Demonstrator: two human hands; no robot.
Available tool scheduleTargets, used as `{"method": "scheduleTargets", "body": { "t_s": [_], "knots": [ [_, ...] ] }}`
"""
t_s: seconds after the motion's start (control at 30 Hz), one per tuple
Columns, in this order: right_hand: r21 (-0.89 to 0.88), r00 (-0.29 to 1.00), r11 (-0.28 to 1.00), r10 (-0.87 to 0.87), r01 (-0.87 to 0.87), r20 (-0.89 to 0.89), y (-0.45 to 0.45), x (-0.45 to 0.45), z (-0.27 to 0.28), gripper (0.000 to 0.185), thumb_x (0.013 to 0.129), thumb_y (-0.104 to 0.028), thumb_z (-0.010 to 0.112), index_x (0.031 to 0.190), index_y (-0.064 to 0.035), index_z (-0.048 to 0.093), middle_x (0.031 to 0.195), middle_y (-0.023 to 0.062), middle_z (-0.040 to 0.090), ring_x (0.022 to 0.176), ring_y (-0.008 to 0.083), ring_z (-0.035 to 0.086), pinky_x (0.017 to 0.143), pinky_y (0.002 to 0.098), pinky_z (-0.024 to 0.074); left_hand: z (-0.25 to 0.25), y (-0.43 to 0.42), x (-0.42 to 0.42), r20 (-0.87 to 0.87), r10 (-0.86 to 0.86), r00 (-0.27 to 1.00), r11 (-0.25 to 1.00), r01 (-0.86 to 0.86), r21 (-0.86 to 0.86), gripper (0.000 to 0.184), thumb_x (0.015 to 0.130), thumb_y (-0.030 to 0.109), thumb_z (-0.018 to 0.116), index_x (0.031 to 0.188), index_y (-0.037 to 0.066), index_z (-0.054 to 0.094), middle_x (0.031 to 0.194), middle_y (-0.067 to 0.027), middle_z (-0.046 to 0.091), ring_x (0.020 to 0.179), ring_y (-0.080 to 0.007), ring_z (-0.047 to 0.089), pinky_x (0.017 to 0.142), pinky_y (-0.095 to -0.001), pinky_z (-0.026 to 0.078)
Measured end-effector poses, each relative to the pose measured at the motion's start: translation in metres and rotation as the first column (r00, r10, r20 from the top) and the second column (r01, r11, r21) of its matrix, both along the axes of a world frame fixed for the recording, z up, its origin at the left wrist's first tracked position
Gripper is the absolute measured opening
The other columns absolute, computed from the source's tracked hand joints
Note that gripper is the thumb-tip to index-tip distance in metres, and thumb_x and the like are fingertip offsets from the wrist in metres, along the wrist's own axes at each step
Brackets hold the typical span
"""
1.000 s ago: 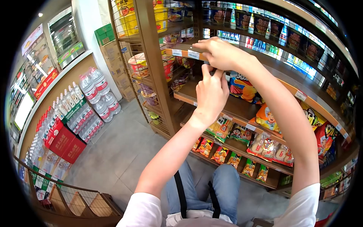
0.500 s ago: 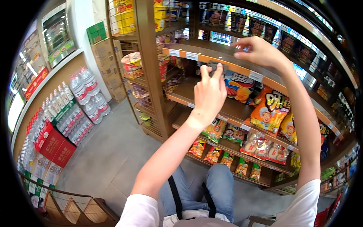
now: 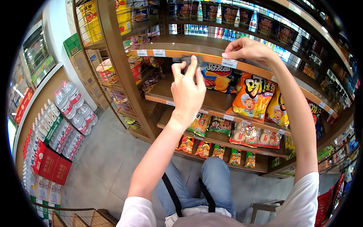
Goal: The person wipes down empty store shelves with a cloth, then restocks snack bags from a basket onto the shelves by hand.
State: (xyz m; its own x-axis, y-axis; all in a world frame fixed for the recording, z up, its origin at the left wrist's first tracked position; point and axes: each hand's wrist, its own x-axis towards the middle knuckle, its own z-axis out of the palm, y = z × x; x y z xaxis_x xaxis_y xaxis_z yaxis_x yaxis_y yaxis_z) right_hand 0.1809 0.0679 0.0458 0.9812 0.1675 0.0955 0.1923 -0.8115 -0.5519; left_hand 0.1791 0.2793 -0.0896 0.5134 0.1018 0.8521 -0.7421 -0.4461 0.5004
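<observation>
My left hand presses a dark grey cloth against the orange front edge of the upper shelf, its fingers bent over the cloth. My right hand is at the same edge, farther right. Its thumb and forefinger are curled close together at the top of a white price label; whether anything is between them I cannot make out. Just below this edge, partly behind my left hand, stands a blue snack bag. An orange snack bag leans to its right.
Bagged crackers and small snack packs fill lower shelves. Cup noodles line the shelf above. A brown rack post rises at left. Bottled water packs stand on the floor; a stool is at lower right.
My right hand has come down from above the shelf to the price label. My left hand still holds the cloth on the edge, now farther from the right hand. The view has shifted rightward.
</observation>
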Motion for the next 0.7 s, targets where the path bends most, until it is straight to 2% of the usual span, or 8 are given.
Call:
{"method": "scheduleTargets", "body": {
  "t_s": [0.07,0.2,0.23,0.33,0.37,0.5,0.6,0.7],
  "knots": [
    [-0.005,1.0,1.0,-0.009,0.009,-0.008,0.0,0.001,-0.001,0.047,0.076,-0.048,0.082,0.095,-0.0065,0.073,0.092,0.006,0.071,0.092,0.0157,0.063,0.089,0.0315,0.0461,-0.002,-0.008,-0.006,0.003,-0.026,1.0,0.998,0.026,0.064,0.029,0.091,0.01,0.064,0.119,0.007,0.068,0.106,-0.0178,0.055,0.077,-0.0335,0.066,0.065,-0.0384,0.054],
    [-0.033,0.999,0.999,-0.028,0.029,0.025,0.003,-0.002,-0.001,0.044,0.079,-0.047,0.08,0.094,-0.0066,0.073,0.09,0.0047,0.069,0.089,0.0143,0.062,0.086,0.0309,0.0447,0.001,-0.003,-0.003,0.083,-0.034,0.996,0.999,0.031,0.03,0.03,0.09,0.008,0.064,0.119,0.007,0.068,0.106,-0.0173,0.054,0.09,-0.032,0.064,0.076,-0.0389,0.053],
    [-0.038,0.999,0.999,-0.037,0.038,0.022,0.004,-0.004,-0.002,0.041,0.081,-0.044,0.078,0.095,-0.0061,0.073,0.088,0.0035,0.068,0.088,0.0131,0.06,0.084,0.0303,0.0434,0.002,-0.003,0.0,0.03,-0.043,0.999,0.998,0.044,-0.044,0.03,0.09,0.007,0.064,0.12,0.005,0.068,0.106,-0.0171,0.055,0.094,-0.0308,0.062,0.08,-0.0381,0.051],
    [-0.014,1.0,1.0,-0.025,0.025,0.005,0.004,-0.003,-0.002,0.041,0.08,-0.044,0.079,0.095,-0.0064,0.072,0.088,0.0035,0.068,0.088,0.013,0.059,0.084,0.0304,0.0425,0.006,-0.016,-0.008,0.014,0.001,1.0,0.995,0.0,-0.098,0.031,0.09,0.008,0.064,0.12,0.003,0.067,0.104,-0.0174,0.054,0.093,-0.0308,0.061,0.08,-0.0372,0.051],
    [0.002,1.0,1.0,0.005,-0.005,0.012,0.0,0.002,-0.004,0.047,0.075,-0.05,0.081,0.091,-0.0071,0.074,0.088,0.0061,0.071,0.087,0.0153,0.064,0.083,0.03,0.048,0.003,-0.023,-0.011,0.056,0.003,0.998,0.998,0.001,-0.069,0.031,0.09,0.009,0.065,0.121,0.004,0.067,0.103,-0.0179,0.054,0.092,-0.0325,0.062,0.078,-0.0384,0.052],
    [-0.002,1.0,1.0,0.012,-0.012,0.024,0.002,-0.001,-0.003,0.048,0.075,-0.051,0.081,0.091,-0.0066,0.074,0.088,0.006,0.071,0.086,0.0151,0.064,0.082,0.0293,0.048,-0.002,-0.039,-0.026,-0.032,-0.177,0.984,0.984,0.178,0.01,0.031,0.089,0.007,0.065,0.12,0.008,0.068,0.107,-0.0195,0.054,0.089,-0.0341,0.064,0.073,-0.038,0.054],
    [0.005,1.0,1.0,-0.016,0.016,0.006,0.002,-0.002,-0.002,0.041,0.079,-0.044,0.08,0.094,-0.0068,0.072,0.089,0.0043,0.068,0.088,0.0143,0.059,0.083,0.0313,0.0427,-0.003,-0.031,-0.018,0.082,-0.106,0.991,0.994,0.108,-0.014,0.031,0.089,0.005,0.065,0.12,0.007,0.068,0.107,-0.0188,0.054,0.091,-0.0324,0.064,0.075,-0.0368,0.054],
    [-0.01,1.0,1.0,-0.021,0.021,0.018,-0.001,0.0,-0.005,0.043,0.079,-0.045,0.08,0.095,-0.0069,0.072,0.089,0.0049,0.068,0.088,0.0145,0.06,0.083,0.031,0.0433,-0.004,-0.029,-0.012,0.048,-0.063,0.997,0.992,0.068,-0.105,0.032,0.088,0.004,0.065,0.121,0.006,0.068,0.105,-0.0178,0.054,0.092,-0.03,0.062,0.078,-0.0346,0.052]
  ]
}}
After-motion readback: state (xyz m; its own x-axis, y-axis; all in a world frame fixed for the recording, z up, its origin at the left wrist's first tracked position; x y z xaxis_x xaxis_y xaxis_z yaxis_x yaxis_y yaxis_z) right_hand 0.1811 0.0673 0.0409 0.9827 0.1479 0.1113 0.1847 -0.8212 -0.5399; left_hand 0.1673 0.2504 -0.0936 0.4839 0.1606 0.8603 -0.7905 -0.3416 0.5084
